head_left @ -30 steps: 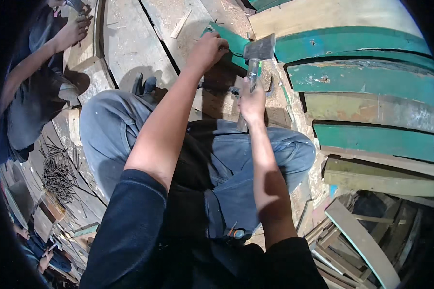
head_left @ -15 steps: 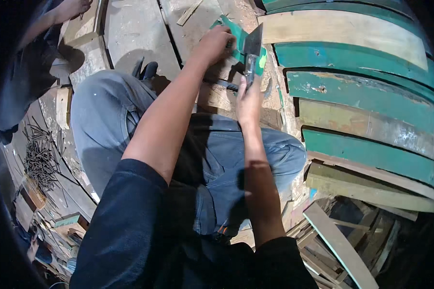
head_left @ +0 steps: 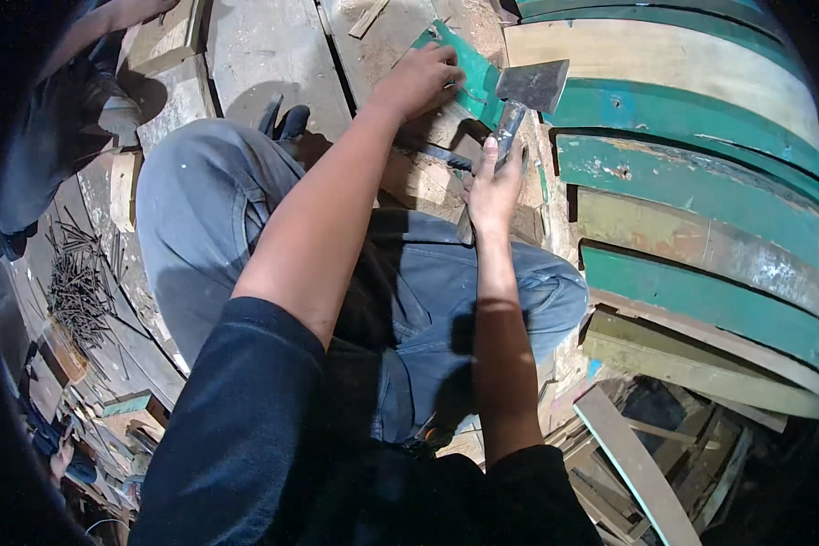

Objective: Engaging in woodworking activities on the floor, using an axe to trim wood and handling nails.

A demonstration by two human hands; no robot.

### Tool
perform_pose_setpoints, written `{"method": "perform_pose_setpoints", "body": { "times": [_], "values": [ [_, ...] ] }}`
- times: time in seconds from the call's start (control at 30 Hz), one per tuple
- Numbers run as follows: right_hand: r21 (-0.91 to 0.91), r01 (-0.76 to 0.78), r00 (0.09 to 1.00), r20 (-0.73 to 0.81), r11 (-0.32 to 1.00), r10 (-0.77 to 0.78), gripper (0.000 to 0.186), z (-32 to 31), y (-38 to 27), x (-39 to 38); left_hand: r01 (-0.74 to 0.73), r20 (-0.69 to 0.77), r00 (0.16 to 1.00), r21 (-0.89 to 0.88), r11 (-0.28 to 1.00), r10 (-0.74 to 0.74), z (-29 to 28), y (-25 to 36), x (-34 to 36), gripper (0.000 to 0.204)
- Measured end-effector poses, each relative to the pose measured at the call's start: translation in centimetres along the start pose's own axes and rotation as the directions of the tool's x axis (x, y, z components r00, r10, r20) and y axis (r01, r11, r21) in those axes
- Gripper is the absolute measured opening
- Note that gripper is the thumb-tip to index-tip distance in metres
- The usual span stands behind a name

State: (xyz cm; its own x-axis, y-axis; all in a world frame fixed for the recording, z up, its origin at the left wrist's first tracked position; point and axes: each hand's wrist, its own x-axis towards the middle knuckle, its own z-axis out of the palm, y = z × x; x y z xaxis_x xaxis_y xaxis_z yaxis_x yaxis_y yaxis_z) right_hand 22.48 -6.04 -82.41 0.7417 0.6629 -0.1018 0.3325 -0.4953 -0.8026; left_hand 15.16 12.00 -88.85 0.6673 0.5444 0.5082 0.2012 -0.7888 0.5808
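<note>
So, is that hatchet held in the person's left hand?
No, the right hand grips the hatchet, while the left hand is at a small green board.

Rough woodworking workshop, worn grey floor planks (head_left: 264,55), scattered sawdust (head_left: 476,32), row of green-painted boards (head_left: 682,180), jumbled heap of timber offcuts (head_left: 642,464), pile of dark nail-like rods (head_left: 79,296), hatchet (head_left: 531,85) with dark head

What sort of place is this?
Probably a rough woodworking or timber-salvage spot. Green-painted boards lie in a row on the right, a pile of what look like nails sits at left, and the right hand grips a hatchet.
</note>
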Motion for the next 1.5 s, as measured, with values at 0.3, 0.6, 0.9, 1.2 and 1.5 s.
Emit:
{"method": "perform_pose_setpoints", "body": {
  "times": [0.3,0.6,0.9,1.2,1.5],
  "values": [
    [-0.091,0.046,0.999,0.02,0.995,-0.044,0.03,-0.1,0.8,0.6,0.081,0.006,0.997,0.043,0.996,-0.081,0.1,0.6,0.6,0.013],
    [-0.149,0.144,0.988,-0.04,0.978,-0.152,0.029,-1.2,-3.4,-0.1,0.147,0.003,0.989,0.062,0.987,-0.148,0.6,0.8,0.9,0.017],
    [-0.198,0.125,0.992,-0.006,0.972,-0.129,0.028,-1.4,-1.4,0.4,0.133,0.035,0.99,0.057,0.989,-0.135,0.6,0.1,0.8,0.012],
    [-0.367,0.238,0.971,0.118,0.899,-0.209,0.028,-0.9,-1.2,0.3,0.169,0.07,0.983,-0.001,0.986,-0.169,0.7,0.3,1.0,0.014],
    [-0.295,0.222,0.97,-0.027,0.929,-0.24,0.028,-1.4,-4.6,-0.6,0.175,0.049,0.984,-0.022,0.984,-0.174,0.7,-0.2,0.7,0.016]
  ]
}}
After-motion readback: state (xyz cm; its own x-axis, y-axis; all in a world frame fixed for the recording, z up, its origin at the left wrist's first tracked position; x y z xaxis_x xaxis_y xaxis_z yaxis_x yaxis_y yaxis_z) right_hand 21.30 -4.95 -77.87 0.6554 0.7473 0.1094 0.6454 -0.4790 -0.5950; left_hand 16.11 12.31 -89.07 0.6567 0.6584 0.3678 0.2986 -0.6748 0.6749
